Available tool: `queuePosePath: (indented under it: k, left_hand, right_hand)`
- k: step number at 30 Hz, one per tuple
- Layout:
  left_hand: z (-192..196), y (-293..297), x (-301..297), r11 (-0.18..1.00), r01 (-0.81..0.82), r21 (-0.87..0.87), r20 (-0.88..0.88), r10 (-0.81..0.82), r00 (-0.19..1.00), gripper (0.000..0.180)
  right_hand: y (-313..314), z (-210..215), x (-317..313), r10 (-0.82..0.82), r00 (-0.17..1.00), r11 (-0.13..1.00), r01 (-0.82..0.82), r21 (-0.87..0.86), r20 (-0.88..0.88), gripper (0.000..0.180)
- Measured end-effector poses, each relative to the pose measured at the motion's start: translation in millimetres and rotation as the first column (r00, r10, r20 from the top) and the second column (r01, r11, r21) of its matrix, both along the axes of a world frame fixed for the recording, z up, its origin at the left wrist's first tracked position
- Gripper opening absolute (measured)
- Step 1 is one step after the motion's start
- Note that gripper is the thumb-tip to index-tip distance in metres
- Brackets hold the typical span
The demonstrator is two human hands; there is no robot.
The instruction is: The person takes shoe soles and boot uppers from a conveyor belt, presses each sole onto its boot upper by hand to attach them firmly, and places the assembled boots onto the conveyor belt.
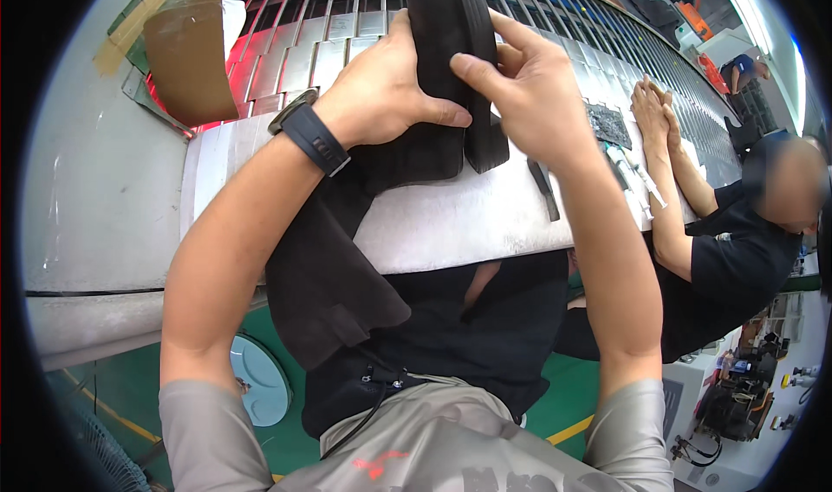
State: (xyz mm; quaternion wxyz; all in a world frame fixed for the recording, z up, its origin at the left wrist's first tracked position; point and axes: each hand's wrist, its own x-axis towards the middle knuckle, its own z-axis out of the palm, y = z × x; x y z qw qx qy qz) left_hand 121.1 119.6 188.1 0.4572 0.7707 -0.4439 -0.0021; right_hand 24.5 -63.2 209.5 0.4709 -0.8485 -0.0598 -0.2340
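Note:
A tall black boot (438, 59) with a soft, suede-like upper lies tilted at the bench's far edge, its shaft (334, 275) draping down over the near edge towards my lap. Its thick ribbed sole (475, 42) and block heel face right. My left hand (381, 93) is closed round the left side of the upper, the thumb lying across it near the heel. From the right, my right hand (542, 93) grips the sole edge, with its thumb pressed on the upper; some of its fingers are hidden behind the sole. A dark narrow tool (543, 189) lies beside the heel.
Beyond the pale bench (451, 223) runs a metal roller conveyor (334, 24), lit red at left. Brown cardboard (189, 59) stands at far left. White tubes (637, 180) lie right, near a co-worker's hands (654, 111). A light-blue stool (260, 384) is below.

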Motion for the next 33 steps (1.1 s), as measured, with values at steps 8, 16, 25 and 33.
queuePosePath:
  k: [8,16,25,33]
  left_hand:
    - [-3.1,1.2,5.2,0.997,0.044,-0.069,-0.051,-0.048,0.998,0.105]
    - [-4.6,2.0,12.3,0.999,0.007,-0.037,0.065,-0.004,0.998,0.103]
    - [-11.7,-5.5,12.4,0.991,-0.130,0.027,0.072,0.128,0.989,0.096]
    - [-5.6,1.1,-21.3,0.977,-0.210,0.029,0.208,0.199,0.958,0.124]
  right_hand:
    - [3.9,0.8,2.5,0.071,0.996,0.995,-0.068,0.071,-0.045,0.047]
    - [22.1,7.8,-2.1,-0.164,0.986,0.971,0.157,-0.181,-0.027,0.036]
    - [62.1,0.3,-10.6,-0.384,0.921,0.851,0.378,-0.365,0.060,0.049]
    - [18.7,14.1,-8.6,-0.094,0.996,0.975,0.091,0.203,0.002,0.060]
